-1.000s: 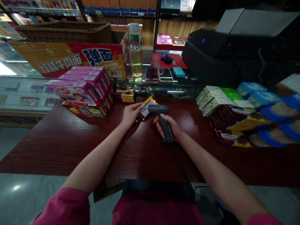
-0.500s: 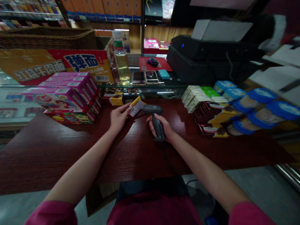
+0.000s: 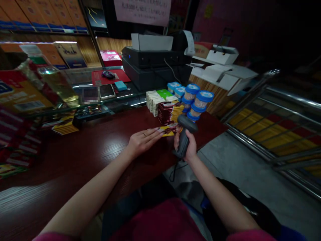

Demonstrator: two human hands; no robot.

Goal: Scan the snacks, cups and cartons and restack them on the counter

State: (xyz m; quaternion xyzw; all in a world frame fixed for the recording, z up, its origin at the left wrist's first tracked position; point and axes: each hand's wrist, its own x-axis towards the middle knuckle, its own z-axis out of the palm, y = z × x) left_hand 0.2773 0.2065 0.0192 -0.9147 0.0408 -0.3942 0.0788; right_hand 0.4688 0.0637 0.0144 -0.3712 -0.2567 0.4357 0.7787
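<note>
My left hand (image 3: 142, 140) lies flat with stretched fingers on the dark red counter (image 3: 82, 157), its fingertips on a yellow and brown snack packet (image 3: 169, 130) that rests on the counter. Just to the right, my right hand (image 3: 188, 147) is wrapped round the grip of a grey barcode scanner (image 3: 186, 135), whose head sits over the packet's right end. A cable hangs from the scanner's base.
A stack of like packets (image 3: 168, 112), white and green boxes (image 3: 156, 98) and blue-lidded cups (image 3: 195, 98) stand beyond the hands. A black register (image 3: 152, 63), phones (image 3: 106, 90) and a mouse (image 3: 107, 74) sit behind. Metal rails (image 3: 281, 110) run at right.
The view has swung to the right. My left hand carried the packet rightwards and laid it flat on the counter by the stack. The scanner moved right with it.
</note>
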